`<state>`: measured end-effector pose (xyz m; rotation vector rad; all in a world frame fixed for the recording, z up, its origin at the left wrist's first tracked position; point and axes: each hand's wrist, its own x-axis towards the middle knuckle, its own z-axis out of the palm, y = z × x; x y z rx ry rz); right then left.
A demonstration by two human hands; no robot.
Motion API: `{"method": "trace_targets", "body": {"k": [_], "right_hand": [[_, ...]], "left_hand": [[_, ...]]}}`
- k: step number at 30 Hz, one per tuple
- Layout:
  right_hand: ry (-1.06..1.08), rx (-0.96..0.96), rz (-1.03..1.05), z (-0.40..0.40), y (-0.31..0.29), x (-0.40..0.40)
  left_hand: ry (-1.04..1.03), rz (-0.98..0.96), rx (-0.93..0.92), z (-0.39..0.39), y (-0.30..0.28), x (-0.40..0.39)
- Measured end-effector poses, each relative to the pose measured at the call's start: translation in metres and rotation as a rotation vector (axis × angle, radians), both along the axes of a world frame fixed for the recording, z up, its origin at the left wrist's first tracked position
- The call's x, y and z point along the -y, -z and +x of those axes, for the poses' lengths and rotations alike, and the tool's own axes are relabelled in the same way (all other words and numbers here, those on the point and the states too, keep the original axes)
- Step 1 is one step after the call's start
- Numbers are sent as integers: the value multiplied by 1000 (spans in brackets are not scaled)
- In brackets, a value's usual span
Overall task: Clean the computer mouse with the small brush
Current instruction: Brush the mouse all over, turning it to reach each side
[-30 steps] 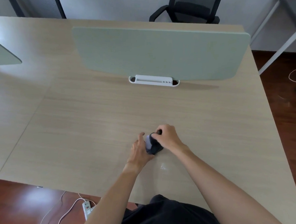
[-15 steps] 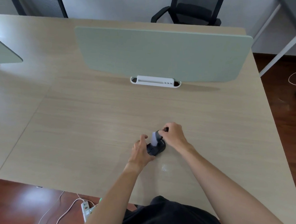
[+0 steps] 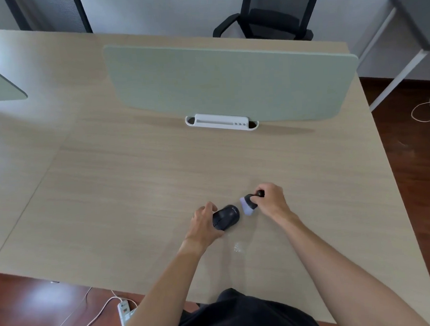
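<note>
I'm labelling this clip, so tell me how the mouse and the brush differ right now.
The mouse lies flat on the table, steadied by the left hand; the brush is tilted, pinched by the right hand. The mouse is all dark; the brush is dark with pale lilac bristles. The mouse looks larger than the brush. The two sit side by side with a small gap between them.

And the right hand has pulled the small brush off the mouse, out toward 2 o'clock, bristles now just beside it and apart. The mouse, covered a second ago, lies fully exposed, left hand gripping its near end.
</note>
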<state>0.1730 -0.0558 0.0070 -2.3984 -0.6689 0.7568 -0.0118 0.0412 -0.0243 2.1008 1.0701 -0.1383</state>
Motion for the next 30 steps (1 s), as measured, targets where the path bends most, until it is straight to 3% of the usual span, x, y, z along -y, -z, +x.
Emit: {"method": "trace_targets", "body": {"k": [5, 8, 14, 16, 21, 27, 30], "right_hand": [[-246, -200, 17, -36, -7, -7], [-334, -185, 19, -42, -2, -8], [-75, 18, 59, -12, 5, 11], [-9, -5, 113, -13, 2, 14], [-137, -205, 67, -39, 0, 4], [38, 28, 151, -29, 3, -4], [48, -32, 152, -27, -8, -12]], "left_hand": [[-2, 20, 7, 3, -4, -1], [6, 24, -13, 4, -7, 0], [8, 4, -65, 6, -11, -1], [9, 0, -72, 6, -12, -1], [-9, 36, -30, 8, -13, 0], [38, 34, -114, 10, -18, 0], [43, 32, -128, 10, -18, 0]]}}
